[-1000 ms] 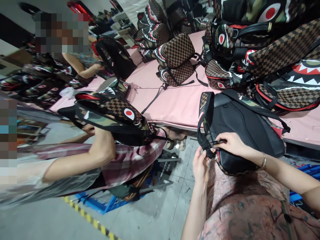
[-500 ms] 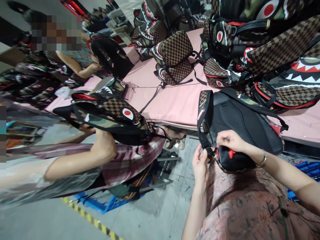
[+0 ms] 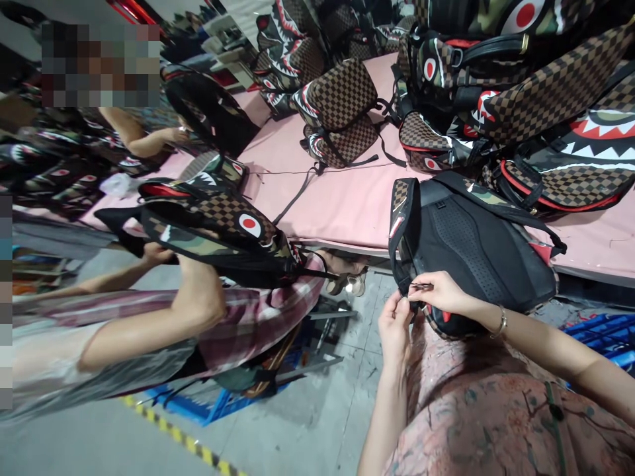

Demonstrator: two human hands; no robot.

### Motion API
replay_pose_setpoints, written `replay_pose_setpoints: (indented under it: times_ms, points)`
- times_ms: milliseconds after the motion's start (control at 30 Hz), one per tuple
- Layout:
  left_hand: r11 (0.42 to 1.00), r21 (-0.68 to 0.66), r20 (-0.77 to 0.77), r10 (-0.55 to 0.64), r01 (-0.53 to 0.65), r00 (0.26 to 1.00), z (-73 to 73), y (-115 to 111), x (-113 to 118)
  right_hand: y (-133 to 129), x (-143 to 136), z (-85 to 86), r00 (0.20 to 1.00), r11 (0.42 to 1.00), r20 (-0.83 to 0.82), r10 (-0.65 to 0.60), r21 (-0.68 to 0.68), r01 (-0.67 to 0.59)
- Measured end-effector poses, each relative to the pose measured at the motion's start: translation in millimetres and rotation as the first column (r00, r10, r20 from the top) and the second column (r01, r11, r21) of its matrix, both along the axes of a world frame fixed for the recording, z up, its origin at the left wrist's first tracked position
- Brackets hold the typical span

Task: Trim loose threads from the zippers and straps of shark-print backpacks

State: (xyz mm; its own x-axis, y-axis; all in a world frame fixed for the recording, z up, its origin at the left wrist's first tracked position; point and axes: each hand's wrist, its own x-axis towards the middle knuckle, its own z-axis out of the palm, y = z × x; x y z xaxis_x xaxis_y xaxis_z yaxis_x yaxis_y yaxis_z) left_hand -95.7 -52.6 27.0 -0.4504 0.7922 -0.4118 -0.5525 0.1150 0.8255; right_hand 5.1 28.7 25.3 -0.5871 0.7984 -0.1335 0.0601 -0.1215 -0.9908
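Observation:
A black padded backpack [image 3: 471, 244] lies back side up at the edge of the pink table, its lower end over my lap. My left hand [image 3: 395, 325] pinches the black strap at the bag's near left corner. My right hand [image 3: 439, 294] is closed beside it, fingertips at the same strap, with a small dark thing between the fingers that looks like scissors or a clip. Below the right hand, a bit of red [image 3: 444, 316] shows on the bag's end.
On the pink table [image 3: 337, 211] stand checkered shark-face bags [image 3: 342, 99], piled higher at the right. At left, a person's arm [image 3: 149, 330] supports another backpack [image 3: 218, 231]; a second person works farther back. Blue crates [image 3: 602, 337] stand low on both sides.
My right hand has moved left and down to the strap, close to my left hand. The view has shifted slightly.

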Motion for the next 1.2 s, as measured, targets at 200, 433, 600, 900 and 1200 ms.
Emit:
replay_pose_setpoints:
  times_ms: [200, 433, 600, 900, 1200]
  points:
    - [1.000, 0.003, 0.029, -0.015, 0.015, 0.999, -3.9, 2.4, -5.8, 10.8, 13.3, 5.8, 0.886, 0.932, -0.448, -0.118, -0.358, -0.057]
    - [0.999, 0.027, 0.044, -0.043, 0.042, 0.998, -6.9, 1.0, -6.9, 7.2, 27.5, -13.8, 0.980, 0.983, 0.081, -0.182, 0.016, 0.182]
    - [1.000, -0.009, 0.100, -0.006, 0.007, 0.995, -9.1, -0.2, -5.2, -5.5, 18.7, -21.2, 0.974, 0.822, 0.224, -0.022, 0.559, -0.110]
    - [0.984, -0.022, -0.139, -0.176, 0.175, 0.975, -24.1, -13.4, -2.3, -13.2, 10.5, -22.4, 0.964, 0.732, 0.263, -0.047, 0.666, -0.146]
    - [0.852, -0.249, -0.391, -0.523, 0.460, 0.757, 51.1, -80.9, -70.3, 2.2, 25.6, -15.9, 0.949, 0.909, 0.244, -0.201, 0.408, 0.088]
